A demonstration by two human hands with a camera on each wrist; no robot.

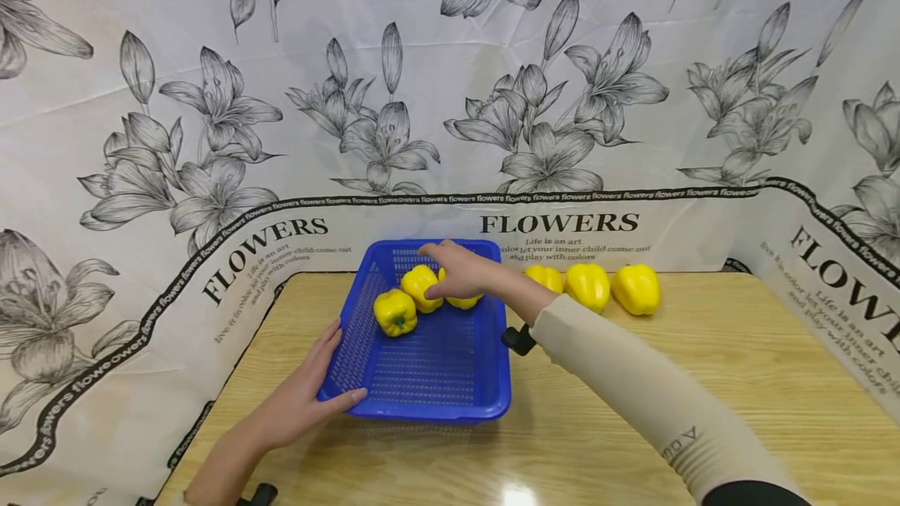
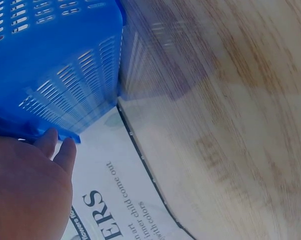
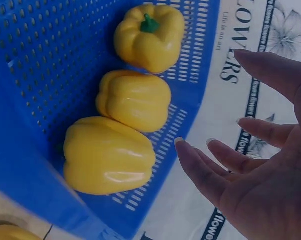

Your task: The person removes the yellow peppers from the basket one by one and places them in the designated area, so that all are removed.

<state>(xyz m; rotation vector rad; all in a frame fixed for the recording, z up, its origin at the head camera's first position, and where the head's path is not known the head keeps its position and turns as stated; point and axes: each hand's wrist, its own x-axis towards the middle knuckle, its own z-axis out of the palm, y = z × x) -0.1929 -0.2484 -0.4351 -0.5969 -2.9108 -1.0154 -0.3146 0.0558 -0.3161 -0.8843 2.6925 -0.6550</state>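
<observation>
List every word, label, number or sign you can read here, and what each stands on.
"FLOWERS": large capitals, repeated on the wall cloth.
"Life is an art": smaller, on the cloth beneath that.
"live it in color let your inner child come out and play with colors": below that.
"flowers": repeated along the cloth's black band.
Right sleeve: marking unreadable.
Blue basket, yellow peppers: no lettering visible.

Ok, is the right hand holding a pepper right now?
No, the right wrist view shows the right hand with fingers spread and empty, apart from the three peppers in the basket.
</observation>
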